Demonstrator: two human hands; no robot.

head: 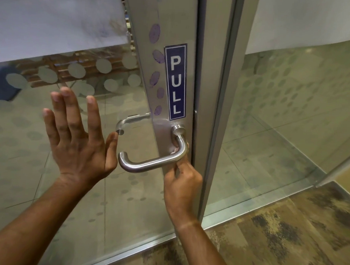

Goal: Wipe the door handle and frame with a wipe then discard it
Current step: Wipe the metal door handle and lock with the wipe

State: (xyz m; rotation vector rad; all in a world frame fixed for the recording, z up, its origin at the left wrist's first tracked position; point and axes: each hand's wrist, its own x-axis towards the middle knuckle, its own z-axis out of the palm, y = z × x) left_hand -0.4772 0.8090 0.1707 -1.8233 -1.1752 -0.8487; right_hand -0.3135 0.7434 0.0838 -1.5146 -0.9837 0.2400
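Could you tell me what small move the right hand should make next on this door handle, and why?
Probably slide the right hand leftward along the door handle. Its fingers are curled at the handle's bend beside the frame, where a scrap of pale wipe seems tucked, so the long horizontal bar looks unwiped. The left hand is spread flat on the glass, steadying the door.

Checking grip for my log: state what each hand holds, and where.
Left hand holds nothing, fingers spread. Right hand fingers curl behind the door handle at its bend; a wipe can't be confirmed.
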